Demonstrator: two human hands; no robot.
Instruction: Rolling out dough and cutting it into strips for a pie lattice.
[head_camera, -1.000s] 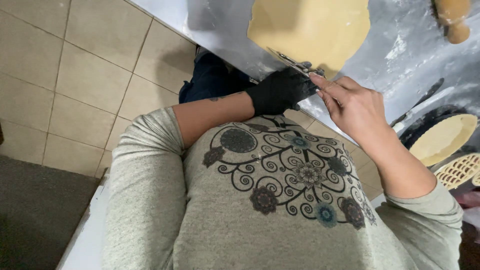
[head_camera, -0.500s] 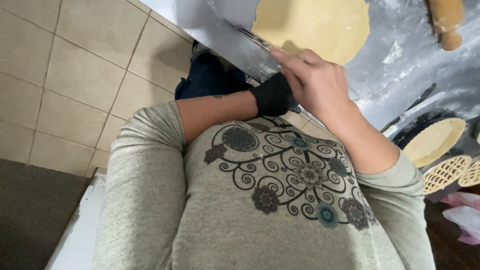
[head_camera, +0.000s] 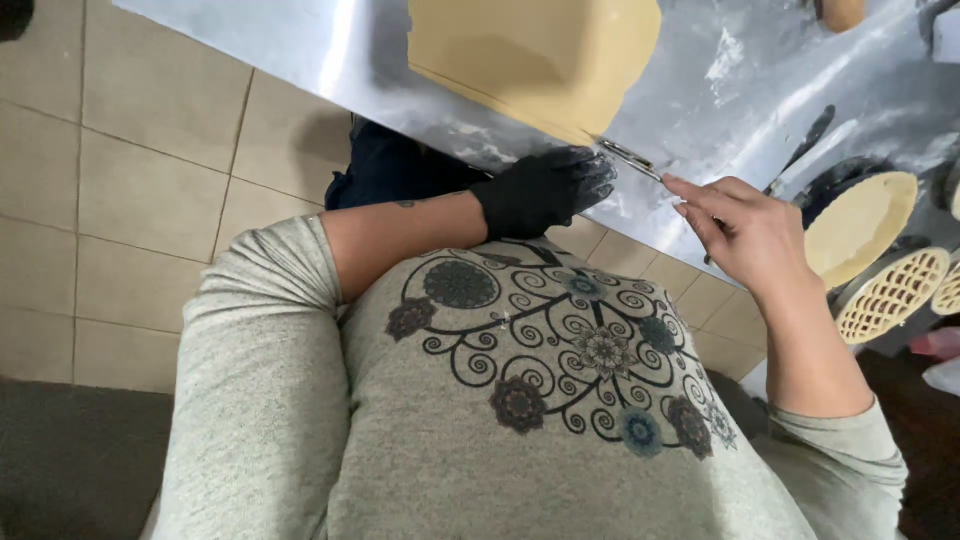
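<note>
My left hand (head_camera: 545, 190) wears a black glove and rests at the edge of the steel table (head_camera: 300, 50). Its fingers are curled on a thin metal blade (head_camera: 630, 158) that points right. My bare right hand (head_camera: 745, 230) hovers just right of it, fingers stretched out, with the fingertips at the blade's far end. A large sheet of rolled yellow dough (head_camera: 535, 55) lies on the table just beyond the gloved hand, one edge cut straight.
A round tin lined with dough (head_camera: 860, 225) and a lattice-topped one (head_camera: 893, 293) sit at the right. The end of a rolling pin (head_camera: 840, 12) shows at the top. Flour dusts the table. Beige floor tiles (head_camera: 130, 180) lie to the left.
My right hand has come off the gloved left hand and moved right. The gloved hand now shows in full at the table edge with the blade. The view shifted slightly.
</note>
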